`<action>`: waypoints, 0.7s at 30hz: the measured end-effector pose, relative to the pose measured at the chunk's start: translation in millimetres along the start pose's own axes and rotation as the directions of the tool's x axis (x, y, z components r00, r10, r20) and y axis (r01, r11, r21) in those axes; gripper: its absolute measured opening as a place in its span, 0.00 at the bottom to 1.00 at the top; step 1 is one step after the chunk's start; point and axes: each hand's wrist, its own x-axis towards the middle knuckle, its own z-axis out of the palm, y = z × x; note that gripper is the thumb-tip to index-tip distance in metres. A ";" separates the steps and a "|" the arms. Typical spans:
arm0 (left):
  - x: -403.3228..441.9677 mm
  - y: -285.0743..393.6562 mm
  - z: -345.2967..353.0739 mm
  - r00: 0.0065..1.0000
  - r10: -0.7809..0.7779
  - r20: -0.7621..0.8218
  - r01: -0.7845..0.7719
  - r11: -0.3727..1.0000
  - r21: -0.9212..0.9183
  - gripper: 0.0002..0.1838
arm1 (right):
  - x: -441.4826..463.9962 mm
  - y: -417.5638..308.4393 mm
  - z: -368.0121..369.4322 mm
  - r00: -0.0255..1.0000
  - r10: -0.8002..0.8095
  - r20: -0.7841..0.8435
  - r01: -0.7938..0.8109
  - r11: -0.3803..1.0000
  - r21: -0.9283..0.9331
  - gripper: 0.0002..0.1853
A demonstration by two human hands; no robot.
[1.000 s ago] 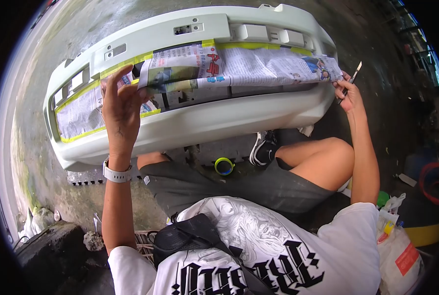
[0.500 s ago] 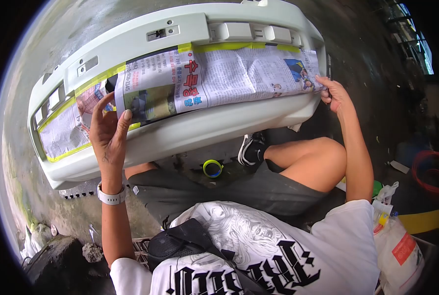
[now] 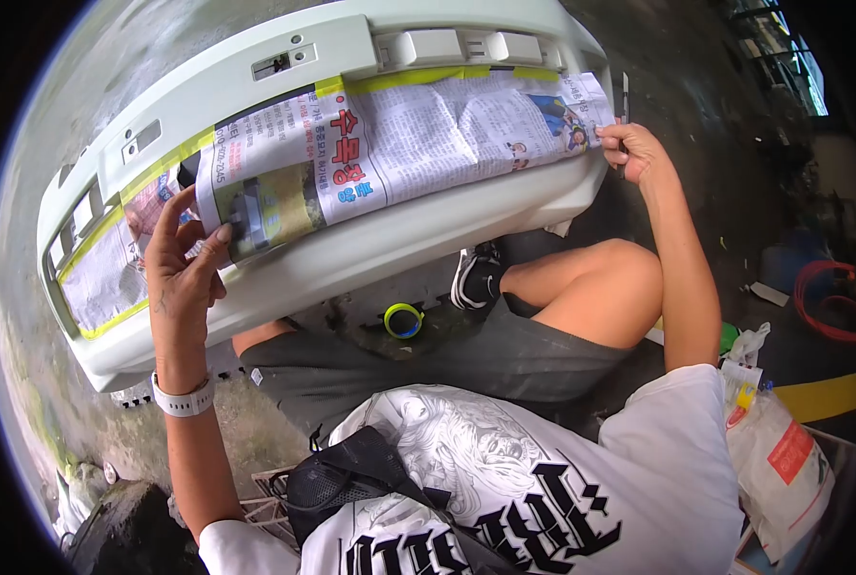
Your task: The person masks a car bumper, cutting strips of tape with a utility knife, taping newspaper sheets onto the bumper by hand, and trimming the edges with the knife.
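A pale bumper-like panel (image 3: 399, 251) lies across the view in front of my legs. A newspaper sheet (image 3: 428, 144) covers its long opening, its upper edge along yellow-green tape (image 3: 174, 153). My left hand (image 3: 181, 264) pinches the sheet's lower left corner between thumb and fingers. At the right end my right hand (image 3: 634, 151) pinches the sheet's edge and also holds a slim cutter (image 3: 624, 101), its tip pointing up. Another newspaper piece (image 3: 107, 278), edged with tape, covers the panel's left end.
A yellow-green tape roll (image 3: 403, 321) lies on the floor between the panel and my legs. At the right are a white bag (image 3: 778, 470), a red hose (image 3: 816, 307) and a yellow piece (image 3: 831, 395). A dark block (image 3: 126, 532) sits at the lower left.
The newspaper's lower edge has come down over the dark opening onto the panel's lower part. Both hands have moved left in view, my left hand also lower. The view has shifted too.
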 end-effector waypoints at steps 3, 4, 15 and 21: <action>1.6 -8.0 -6.7 0.999 0.009 0.049 -0.002 0.990 -0.139 0.26 | -3.1 -4.2 2.1 0.998 -0.012 0.065 0.006 0.996 0.092 0.06; 1.9 -12.0 -3.8 0.999 0.005 0.047 0.002 0.990 -0.138 0.26 | -6.3 -5.5 6.3 0.997 -0.047 0.068 0.039 0.992 0.119 0.05; 10.9 -46.3 -2.2 0.853 0.513 -0.092 -0.487 0.847 0.212 0.26 | 6.0 -0.9 -4.3 0.957 -0.230 0.177 0.179 0.947 0.265 0.12; 3.2 -30.7 11.2 0.909 0.415 -0.038 -0.366 0.840 0.399 0.29 | -7.8 10.3 12.3 0.963 -0.240 0.125 0.251 0.964 -0.087 0.23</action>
